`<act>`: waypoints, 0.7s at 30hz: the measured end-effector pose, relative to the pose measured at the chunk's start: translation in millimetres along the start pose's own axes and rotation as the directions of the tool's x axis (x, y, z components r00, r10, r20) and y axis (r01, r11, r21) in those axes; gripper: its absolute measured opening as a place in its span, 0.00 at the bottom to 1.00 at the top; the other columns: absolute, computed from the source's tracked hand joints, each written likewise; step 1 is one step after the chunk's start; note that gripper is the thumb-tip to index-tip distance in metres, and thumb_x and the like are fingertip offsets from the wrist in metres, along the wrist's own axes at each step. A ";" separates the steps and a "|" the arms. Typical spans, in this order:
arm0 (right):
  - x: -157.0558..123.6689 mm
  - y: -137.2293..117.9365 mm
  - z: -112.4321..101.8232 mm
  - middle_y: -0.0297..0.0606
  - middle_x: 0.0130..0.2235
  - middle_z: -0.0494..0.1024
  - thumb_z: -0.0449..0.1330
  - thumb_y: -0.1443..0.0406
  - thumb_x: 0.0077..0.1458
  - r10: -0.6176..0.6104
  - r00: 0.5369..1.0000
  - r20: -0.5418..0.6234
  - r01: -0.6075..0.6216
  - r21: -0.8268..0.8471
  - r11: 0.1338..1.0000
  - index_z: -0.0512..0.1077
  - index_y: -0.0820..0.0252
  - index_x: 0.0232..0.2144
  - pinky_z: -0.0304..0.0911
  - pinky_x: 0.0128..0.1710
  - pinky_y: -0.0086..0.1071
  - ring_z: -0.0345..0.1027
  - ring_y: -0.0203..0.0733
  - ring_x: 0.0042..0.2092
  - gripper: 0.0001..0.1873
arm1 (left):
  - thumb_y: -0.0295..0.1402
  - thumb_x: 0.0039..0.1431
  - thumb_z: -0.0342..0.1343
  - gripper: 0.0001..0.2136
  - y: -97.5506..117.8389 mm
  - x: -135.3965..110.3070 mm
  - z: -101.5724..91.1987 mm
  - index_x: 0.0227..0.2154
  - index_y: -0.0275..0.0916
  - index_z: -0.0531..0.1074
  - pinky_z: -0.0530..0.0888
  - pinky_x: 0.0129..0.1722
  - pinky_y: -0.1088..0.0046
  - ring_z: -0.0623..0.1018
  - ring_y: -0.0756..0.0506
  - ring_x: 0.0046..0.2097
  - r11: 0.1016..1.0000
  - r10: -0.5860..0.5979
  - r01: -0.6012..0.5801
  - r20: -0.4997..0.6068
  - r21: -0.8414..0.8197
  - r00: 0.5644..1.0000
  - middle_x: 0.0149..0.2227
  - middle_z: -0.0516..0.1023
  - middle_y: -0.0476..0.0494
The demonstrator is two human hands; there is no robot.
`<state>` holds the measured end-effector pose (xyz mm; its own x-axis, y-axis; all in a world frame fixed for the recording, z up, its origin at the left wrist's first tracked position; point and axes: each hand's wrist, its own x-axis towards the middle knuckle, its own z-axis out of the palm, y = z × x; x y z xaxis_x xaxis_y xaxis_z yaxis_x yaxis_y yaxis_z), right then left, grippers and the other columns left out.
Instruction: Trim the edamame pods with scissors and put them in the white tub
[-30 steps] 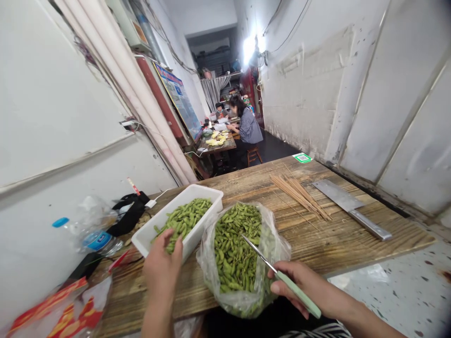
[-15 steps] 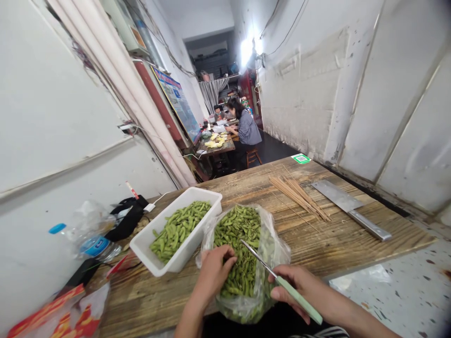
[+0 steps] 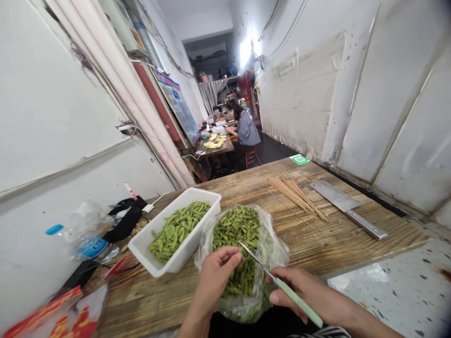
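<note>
My left hand [image 3: 219,272] is pinched together over the open plastic bag [image 3: 278,251], with what looks like a green edamame pod at its fingertips, mostly hidden. Scissors [image 3: 259,263] with a pale green handle are gripped in my right hand [image 3: 299,288], their blades pointing up and left close to the left fingertips. Loose edamame pods [image 3: 237,225] fill the bag. Left of the bag, a white plastic tub [image 3: 169,270] holds more pods [image 3: 179,227].
Thin wooden skewers [image 3: 298,197] and a cleaver [image 3: 347,206] lie at the right of the wooden table [image 3: 148,300]. A water bottle [image 3: 93,246] and red packaging [image 3: 70,314] are at the left. Farther back, a person in a striped top [image 3: 246,129] sits at another table.
My left hand has risen slightly from the pods and moved right, and its fingertips are now close to the scissor blades. The right hand stays nearly in place.
</note>
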<state>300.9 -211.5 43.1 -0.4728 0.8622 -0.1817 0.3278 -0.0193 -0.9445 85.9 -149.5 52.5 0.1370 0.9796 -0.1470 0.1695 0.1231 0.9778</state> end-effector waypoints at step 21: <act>5.8 14.2 5.7 0.24 0.19 0.62 0.54 0.44 0.54 -0.008 0.999 0.037 -0.001 0.230 0.973 0.64 0.61 0.42 0.54 0.15 0.18 0.56 0.28 0.17 0.28 | 0.30 0.38 0.70 0.13 -4.1 4.2 3.1 0.27 0.36 0.72 0.73 0.34 0.78 0.75 0.52 0.33 0.810 -0.096 0.020 -0.100 -0.586 0.990 0.29 0.74 0.51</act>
<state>298.2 -209.7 27.0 -0.5055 0.8429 -0.1844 0.1311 -0.1362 -0.9820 88.9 -146.4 47.4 0.0220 0.9741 -0.2250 -0.4314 0.2123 0.8768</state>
